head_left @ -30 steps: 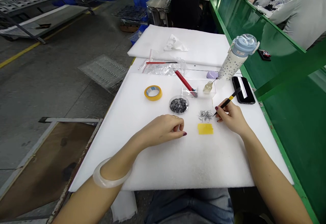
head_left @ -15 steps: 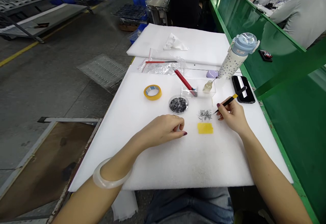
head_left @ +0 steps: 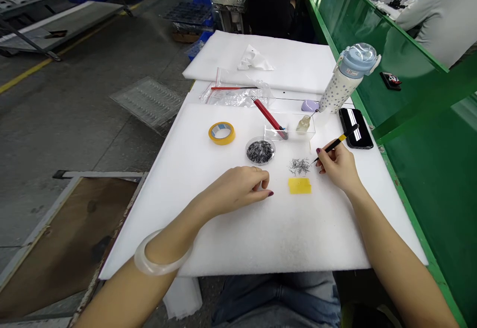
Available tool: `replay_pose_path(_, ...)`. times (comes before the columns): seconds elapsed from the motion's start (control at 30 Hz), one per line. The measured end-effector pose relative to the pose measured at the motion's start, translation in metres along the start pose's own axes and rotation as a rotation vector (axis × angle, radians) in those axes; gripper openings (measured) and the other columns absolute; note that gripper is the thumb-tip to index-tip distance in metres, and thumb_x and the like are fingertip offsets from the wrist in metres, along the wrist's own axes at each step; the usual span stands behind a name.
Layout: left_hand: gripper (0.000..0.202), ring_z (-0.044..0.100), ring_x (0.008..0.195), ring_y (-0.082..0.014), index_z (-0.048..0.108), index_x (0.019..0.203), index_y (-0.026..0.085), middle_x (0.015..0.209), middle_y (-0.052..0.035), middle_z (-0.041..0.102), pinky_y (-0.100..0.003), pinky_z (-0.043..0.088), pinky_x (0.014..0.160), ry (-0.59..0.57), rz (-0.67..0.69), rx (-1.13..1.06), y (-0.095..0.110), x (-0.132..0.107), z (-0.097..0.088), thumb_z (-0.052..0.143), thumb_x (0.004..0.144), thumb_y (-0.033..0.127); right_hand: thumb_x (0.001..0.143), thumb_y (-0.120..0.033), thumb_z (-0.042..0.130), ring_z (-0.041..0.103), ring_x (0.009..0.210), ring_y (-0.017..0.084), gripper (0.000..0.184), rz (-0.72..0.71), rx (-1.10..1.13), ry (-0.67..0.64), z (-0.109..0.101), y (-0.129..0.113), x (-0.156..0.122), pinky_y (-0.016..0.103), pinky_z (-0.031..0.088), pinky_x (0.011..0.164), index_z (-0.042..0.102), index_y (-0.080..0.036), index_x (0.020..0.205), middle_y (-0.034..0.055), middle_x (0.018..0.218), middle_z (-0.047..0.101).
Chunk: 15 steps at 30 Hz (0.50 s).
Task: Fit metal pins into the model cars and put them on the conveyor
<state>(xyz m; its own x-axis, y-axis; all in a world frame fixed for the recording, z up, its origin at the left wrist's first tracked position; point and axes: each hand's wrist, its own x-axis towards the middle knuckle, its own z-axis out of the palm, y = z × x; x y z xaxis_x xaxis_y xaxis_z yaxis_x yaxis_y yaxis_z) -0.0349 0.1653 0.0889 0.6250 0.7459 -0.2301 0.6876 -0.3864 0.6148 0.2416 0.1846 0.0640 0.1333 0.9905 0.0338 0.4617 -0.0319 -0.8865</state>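
Observation:
My right hand (head_left: 337, 165) pinches black tweezers with a yellow band (head_left: 337, 143); their tip points at a small heap of thin dark metal pieces (head_left: 299, 166) on the white foam sheet (head_left: 261, 228). Just below the heap lies a yellow pad (head_left: 299, 185). My left hand (head_left: 240, 189) rests on the foam left of the pad, fingers curled with thumb and fingertips pressed together; what they hold is too small to see. A round clear dish of dark pieces (head_left: 260, 150) sits above my left hand.
A yellow tape roll (head_left: 222, 132), a clear box (head_left: 290, 126) with a red-handled tool (head_left: 268, 117), a dotted bottle (head_left: 345, 79) and a black phone (head_left: 355, 127) lie further back. A green bench (head_left: 421, 134) borders the right. Other people sit beyond.
My right hand has drawn the tweezers' tip slightly back to the right of the heap. The left hand has stayed put. The view has shifted a little.

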Motion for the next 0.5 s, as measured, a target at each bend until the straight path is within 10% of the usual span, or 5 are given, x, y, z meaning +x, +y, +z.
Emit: replay_pose_path(0.5,0.026,0.049,0.067,-0.0153,0.052,0.076,0.021,0.074,0.0017,0.058,-0.030,0.032,0.062,-0.015,-0.004,0.015,-0.0016,-0.0003,0.0004,0.058,0.094,0.039,0.079,-0.049,0.074,0.069,0.063,0.022,0.030,0.025,0.095,-0.059,-0.0011,-0.0001,-0.0001,0.034,0.064,0.052,0.055,-0.024,0.081,0.0022,0.065,0.065)
